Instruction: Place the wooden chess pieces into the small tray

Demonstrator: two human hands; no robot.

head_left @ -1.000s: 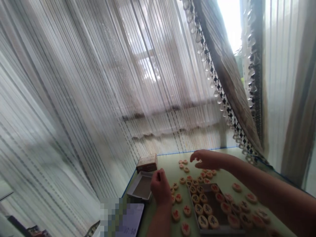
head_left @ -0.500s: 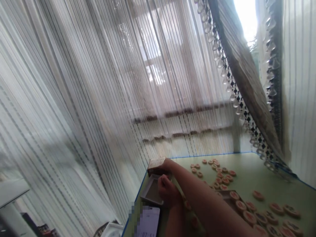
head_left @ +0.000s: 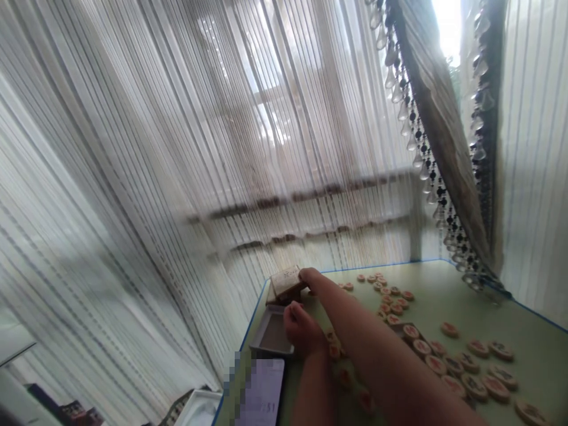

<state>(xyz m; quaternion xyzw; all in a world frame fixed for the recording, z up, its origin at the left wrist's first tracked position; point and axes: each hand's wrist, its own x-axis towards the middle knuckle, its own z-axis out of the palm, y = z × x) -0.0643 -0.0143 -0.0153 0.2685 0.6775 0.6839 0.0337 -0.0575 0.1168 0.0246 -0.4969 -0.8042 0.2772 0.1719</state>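
Note:
My right hand (head_left: 310, 278) reaches across to the far left corner of the pale green table (head_left: 444, 302) and grips a small tan box (head_left: 285, 280), tilting it up off the surface. My left hand (head_left: 302, 330) is curled into a fist just below, beside an open shallow grey tray (head_left: 270, 336); whether it holds anything is hidden. Several round wooden chess discs (head_left: 390, 299) with red and dark characters lie scattered across the table to the right, some in a flat dark tray (head_left: 404, 327).
A phone (head_left: 261, 393) with a lit screen lies at the table's near left edge. Sheer striped curtains hang close behind the table, with a beaded brown drape (head_left: 439, 130) at the right. A white dish (head_left: 197, 408) sits below the table's left edge.
My right hand swung from above the discs leftward to the tan box, took hold of it and lifted its edge. The view shifted left. My left hand stayed by the grey tray.

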